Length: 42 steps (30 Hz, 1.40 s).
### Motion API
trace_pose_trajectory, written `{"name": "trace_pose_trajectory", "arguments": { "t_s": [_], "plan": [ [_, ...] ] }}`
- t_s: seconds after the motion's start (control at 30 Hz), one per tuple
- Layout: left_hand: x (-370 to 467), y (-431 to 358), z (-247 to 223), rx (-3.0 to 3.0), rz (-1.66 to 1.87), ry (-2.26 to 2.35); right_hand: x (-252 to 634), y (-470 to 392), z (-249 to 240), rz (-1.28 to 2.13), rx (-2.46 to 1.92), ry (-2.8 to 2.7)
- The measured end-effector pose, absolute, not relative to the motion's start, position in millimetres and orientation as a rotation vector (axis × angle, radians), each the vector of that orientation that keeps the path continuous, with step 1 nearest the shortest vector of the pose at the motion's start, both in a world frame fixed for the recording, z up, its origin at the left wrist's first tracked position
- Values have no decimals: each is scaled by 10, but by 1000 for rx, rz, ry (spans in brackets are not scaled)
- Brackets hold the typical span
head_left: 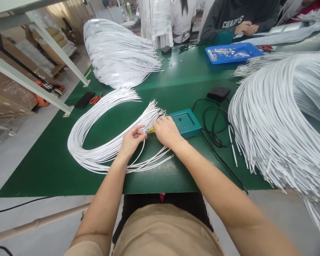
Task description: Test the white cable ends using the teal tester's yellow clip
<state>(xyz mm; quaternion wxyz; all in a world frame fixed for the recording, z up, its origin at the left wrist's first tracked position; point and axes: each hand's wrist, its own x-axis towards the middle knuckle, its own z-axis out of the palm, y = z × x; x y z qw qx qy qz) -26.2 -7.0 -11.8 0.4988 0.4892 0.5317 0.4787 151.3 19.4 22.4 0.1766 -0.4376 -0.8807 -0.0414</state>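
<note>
My left hand [133, 139] pinches the end part of one white cable [142, 152], which curves down from the fingers to the table. Close against it, my right hand [166, 129] is closed, knuckles up, around a small yellow-ended item [150, 130]; its kind is mostly hidden by the fingers. Behind both hands lies a bent bundle of white cables [77, 137], its metal-tipped ends gathered near the right hand. A few cables lie apart below, their tips [172, 155] pointing right. Just right of the right hand sits a teal box [193, 129] with a shallow recess on top.
Black cords [216, 135] run from the teal box. Large cable bundles lie at right [272, 106] and back left [117, 49]. A blue tray [216, 61] holds small parts. A black phone-like object [84, 100] and orange-handled scissors [96, 99] lie left. Another person's hands [246, 28] are across the table.
</note>
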Motion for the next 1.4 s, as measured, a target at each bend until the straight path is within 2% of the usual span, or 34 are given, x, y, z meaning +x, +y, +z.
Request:
{"name": "trace_pose_trajectory", "arguments": {
  "t_s": [0.7,0.97,1.13,1.4],
  "plan": [
    [-241,32,-375,1397,1049,1498,1537,345,200,-123,-1217,-2742],
    [-203,10,-300,1296,1056,1460,1710,264,177,-249,-1645,-2163],
    [-230,8,-316,1270,1092,1460,1739,266,86,-201,-1661,-2153],
    [-317,-118,-181,1197,1182,1392,1979,314,291,89,-1698,-1926]
  ]
}}
